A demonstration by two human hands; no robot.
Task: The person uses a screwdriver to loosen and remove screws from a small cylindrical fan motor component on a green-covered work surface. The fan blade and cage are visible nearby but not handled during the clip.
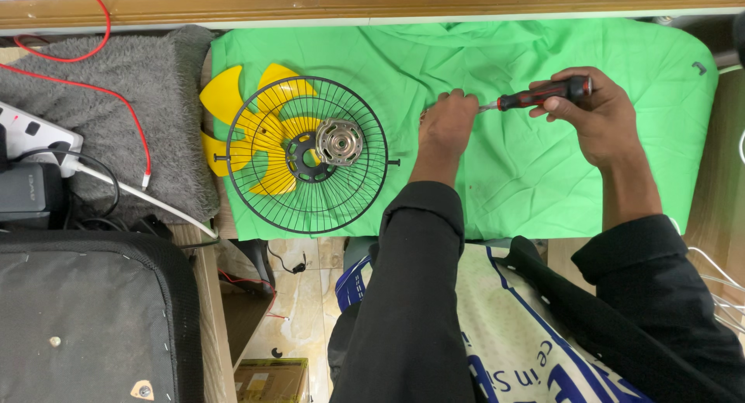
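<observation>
Far left: a grey fuzzy mat [116, 116] is lying on the bench, with a red wire [93, 88] and a white cable [147, 201] being run across it. A white power strip [31, 131] is sitting at the left edge, a dark charger block [27, 193] just below it. A black padded case [85, 317] is filling the lower left corner.

Next right: a green cloth [543, 185] is being used as the work surface. On its left part a black wire fan guard [310, 154] is lying flat, over a yellow fan blade [248, 131] that is sticking out past the guard on the left. A metal motor plate [339, 141] is resting at the guard's hub.

Centre: the left hand [446, 123] is being pressed down on the cloth, fingers curled tight. Something small is being pinched at the screwdriver tip, but what it is cannot be told.

Right: a screwdriver [543, 94] with a red and black handle is being held level above the cloth, its tip pointing left and meeting the left hand's fingers. The handle is being gripped by the right hand [594, 116], fingers wrapped closed around it. Both arms are covered in black sleeves [411, 294].
</observation>
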